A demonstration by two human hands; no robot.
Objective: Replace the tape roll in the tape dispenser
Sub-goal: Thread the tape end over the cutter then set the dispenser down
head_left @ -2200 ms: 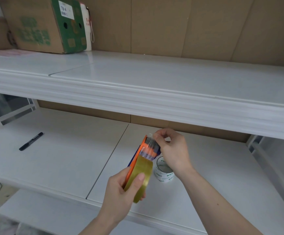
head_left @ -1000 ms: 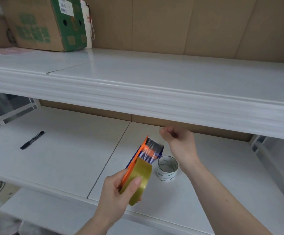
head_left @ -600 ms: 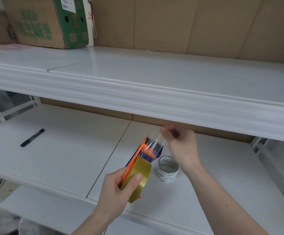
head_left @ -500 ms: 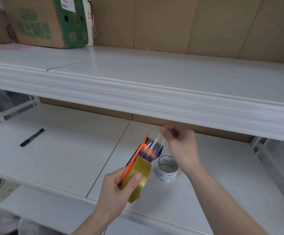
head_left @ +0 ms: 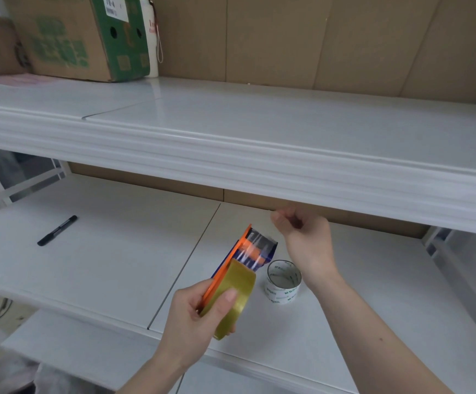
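My left hand (head_left: 194,322) grips an orange and blue tape dispenser (head_left: 232,258) with a yellowish tape roll (head_left: 238,287) mounted in it, thumb pressed on the roll. It is held tilted above the lower shelf (head_left: 117,251). Clear tape runs from the roll up over the dispenser's front end. My right hand (head_left: 305,237) hovers up and to the right of the dispenser, just under the upper shelf's edge. Its fingers are pinched together and I see nothing between them. An empty white tape core (head_left: 283,285) stands on the shelf below my right wrist.
A black marker (head_left: 57,230) lies on the lower shelf to the left. The upper shelf's thick white edge (head_left: 231,163) overhangs close above my right hand. A green-printed cardboard box (head_left: 69,38) and a white bottle (head_left: 152,38) sit on the upper shelf, far left.
Half a second ago my right hand pinched a clear strip drawn from the dispenser's front. Now it has pulled away up and right, and the tape lies across the dispenser's end.
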